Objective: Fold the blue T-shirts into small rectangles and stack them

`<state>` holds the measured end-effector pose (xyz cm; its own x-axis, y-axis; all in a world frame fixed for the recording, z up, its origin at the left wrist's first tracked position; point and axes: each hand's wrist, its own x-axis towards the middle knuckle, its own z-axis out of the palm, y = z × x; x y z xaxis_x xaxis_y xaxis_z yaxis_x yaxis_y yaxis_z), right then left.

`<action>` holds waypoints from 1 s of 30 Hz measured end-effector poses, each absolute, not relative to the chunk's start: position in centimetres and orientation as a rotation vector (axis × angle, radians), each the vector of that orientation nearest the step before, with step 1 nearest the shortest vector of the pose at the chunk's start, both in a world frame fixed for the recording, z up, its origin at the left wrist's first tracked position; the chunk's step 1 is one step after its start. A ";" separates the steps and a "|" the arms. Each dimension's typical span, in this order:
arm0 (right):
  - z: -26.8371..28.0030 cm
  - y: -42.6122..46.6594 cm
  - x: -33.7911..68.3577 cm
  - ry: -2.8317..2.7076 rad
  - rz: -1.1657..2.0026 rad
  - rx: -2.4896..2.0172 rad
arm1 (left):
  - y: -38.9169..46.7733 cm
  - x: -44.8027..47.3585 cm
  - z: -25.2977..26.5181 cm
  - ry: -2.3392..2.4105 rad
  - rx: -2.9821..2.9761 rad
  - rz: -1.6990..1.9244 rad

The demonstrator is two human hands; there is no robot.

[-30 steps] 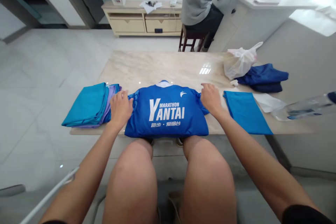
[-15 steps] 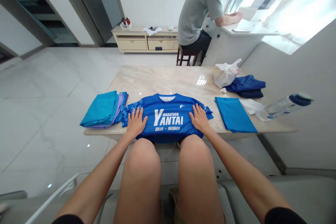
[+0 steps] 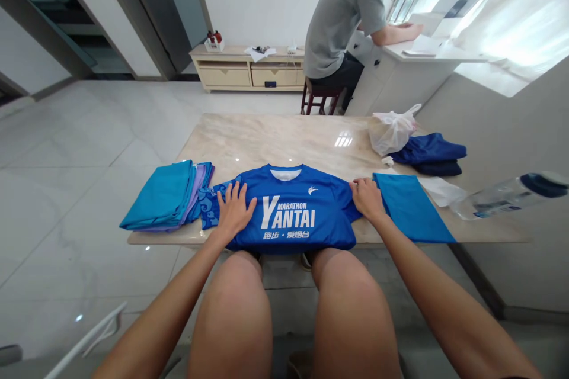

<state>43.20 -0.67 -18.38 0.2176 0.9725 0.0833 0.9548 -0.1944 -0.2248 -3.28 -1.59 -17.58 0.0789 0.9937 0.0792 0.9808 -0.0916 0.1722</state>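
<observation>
A blue T-shirt [image 3: 331,225] with white "Marathon Yantai" lettering lies spread at the table's near edge, its neck pointing away from me and its hem hanging over the edge. My left hand [image 3: 235,211] rests flat on its left side by the patterned sleeve, fingers spread. At the other side, my right hand [image 3: 368,196] has its fingers closed on the shirt's right sleeve. Just right of that hand lies a folded teal cloth [image 3: 413,207]. A stack of folded teal and purple garments [image 3: 160,195] sits left of the shirt.
On the table's right side are a white plastic bag [image 3: 391,130], dark blue folded clothes [image 3: 431,151], a white tissue [image 3: 442,189] and a clear water bottle [image 3: 507,198]. Beyond the table, a person in a grey shirt [image 3: 347,18] sits on a stool at a desk.
My right hand has moved outward from the shirt's chest to its right sleeve, and its spread fingers have closed. The right sleeve is drawn out straighter. My left hand stays flat.
</observation>
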 end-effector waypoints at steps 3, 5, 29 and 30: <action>-17.3 0.0 44.7 -1.799 0.199 -2.358 | -0.9 -2.4 -17.5 1.950 2.328 0.268; -16.7 0.3 45.6 -1.849 0.313 -2.371 | -0.4 -1.8 -17.5 1.922 2.295 0.253; -11.2 -1.3 45.8 -1.170 1.157 -1.994 | 0.0 -0.8 -17.5 1.997 2.234 0.440; -11.2 -1.6 46.3 -1.175 1.205 -2.018 | 0.1 -0.8 -17.5 2.003 2.234 0.443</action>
